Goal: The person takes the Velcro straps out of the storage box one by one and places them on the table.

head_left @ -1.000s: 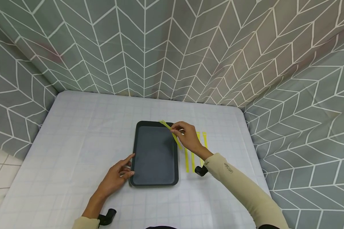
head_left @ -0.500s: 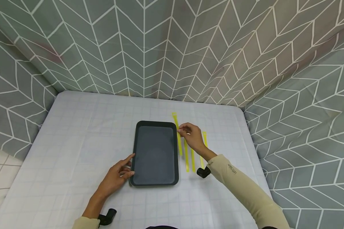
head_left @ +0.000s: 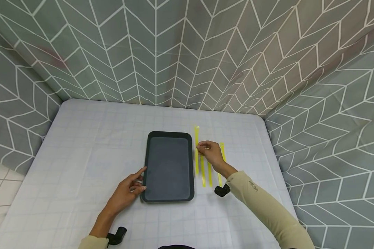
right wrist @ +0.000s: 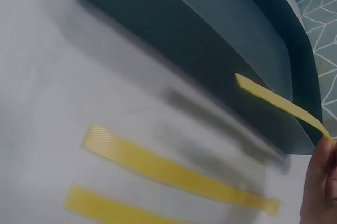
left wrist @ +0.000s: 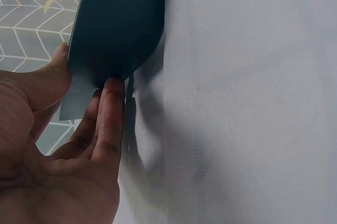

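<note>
A dark grey rectangular tray (head_left: pixel 168 169) lies flat on the table. My left hand (head_left: pixel 126 192) holds the tray's left edge, thumb at the rim and fingers against the outer wall, as the left wrist view shows. Just past the opposite side, my right hand (head_left: pixel 213 155) pinches a flat yellow strip (head_left: pixel 196 166) between thumb and fingers. The right wrist view has this held strip (right wrist: pixel 279 100) raised beside the tray's wall. More yellow strips (head_left: pixel 203 173) lie side by side under and around the right hand, partly covered by it; one has a ribbed end (right wrist: pixel 102 140).
A pale, faintly checked cloth covers the table (head_left: pixel 90 148). Grey curtains (head_left: pixel 174 52) with white zigzag lines hang behind and to the right. White floor tiles (head_left: pixel 3 186) show at the left.
My right hand has carried the yellow strip from above the tray's upper right corner rightwards, turning it from slanted to nearly parallel with the tray's side. The left hand and tray stay put.
</note>
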`<state>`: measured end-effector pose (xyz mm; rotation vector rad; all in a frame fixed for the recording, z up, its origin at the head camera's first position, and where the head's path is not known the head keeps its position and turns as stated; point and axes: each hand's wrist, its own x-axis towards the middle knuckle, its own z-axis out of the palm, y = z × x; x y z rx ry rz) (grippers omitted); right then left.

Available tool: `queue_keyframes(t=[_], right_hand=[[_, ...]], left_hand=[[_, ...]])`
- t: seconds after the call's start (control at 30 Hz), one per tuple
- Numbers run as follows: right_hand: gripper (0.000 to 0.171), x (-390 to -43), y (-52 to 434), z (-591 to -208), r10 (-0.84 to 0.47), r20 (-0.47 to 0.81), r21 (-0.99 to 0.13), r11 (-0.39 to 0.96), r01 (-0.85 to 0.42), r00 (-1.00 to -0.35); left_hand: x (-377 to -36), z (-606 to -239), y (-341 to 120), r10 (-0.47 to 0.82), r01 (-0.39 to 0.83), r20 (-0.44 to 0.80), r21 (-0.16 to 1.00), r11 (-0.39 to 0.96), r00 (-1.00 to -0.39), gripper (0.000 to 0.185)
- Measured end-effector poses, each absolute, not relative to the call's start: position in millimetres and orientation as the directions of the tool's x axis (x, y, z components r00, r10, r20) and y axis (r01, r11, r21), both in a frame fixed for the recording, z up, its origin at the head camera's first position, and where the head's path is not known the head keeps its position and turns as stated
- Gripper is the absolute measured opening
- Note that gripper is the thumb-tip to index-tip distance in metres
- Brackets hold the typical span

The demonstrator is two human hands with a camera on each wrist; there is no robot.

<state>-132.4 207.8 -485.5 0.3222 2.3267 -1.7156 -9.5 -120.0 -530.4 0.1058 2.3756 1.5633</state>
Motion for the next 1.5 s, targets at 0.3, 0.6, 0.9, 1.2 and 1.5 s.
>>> queue_keyframes(t=[0.3, 0.6, 0.9, 1.2, 1.5], right_hand=[[0.021, -125.7, 209.8, -495.2, 0.07, -0.403, -0.844, 0.357, 0.4, -0.913], [0.016, -122.0, 208.2, -502.5, 0.099, -0.438, -0.802, 0.405, 0.439, -0.893], [0.011, -121.6, 208.6, -502.8, 0.085, -0.404, -0.764, 0.516, 0.387, -0.911], [0.008, -117.5, 206.3, -508.3, 0.048, -0.335, -0.711, 0.642, 0.286, -0.941], [0.009, -117.4, 203.8, -510.1, 0.039, -0.286, -0.666, 0.71, 0.228, -0.957]], left_hand=[[-9.9, -529.4, -118.8, 0.215, -0.116, -0.218, 0.907, 0.405, -0.952, 0.072], [-9.2, -527.5, -118.3, 0.216, -0.13, -0.229, 0.91, 0.394, -0.949, 0.072], [-8.2, -526.9, -117.9, 0.21, -0.131, -0.229, 0.908, 0.397, -0.95, 0.072], [-8.5, -525.1, -118.8, 0.219, -0.118, -0.217, 0.912, 0.392, -0.951, 0.072], [-8.5, -527.2, -119.9, 0.222, -0.107, -0.211, 0.909, 0.403, -0.952, 0.072]])
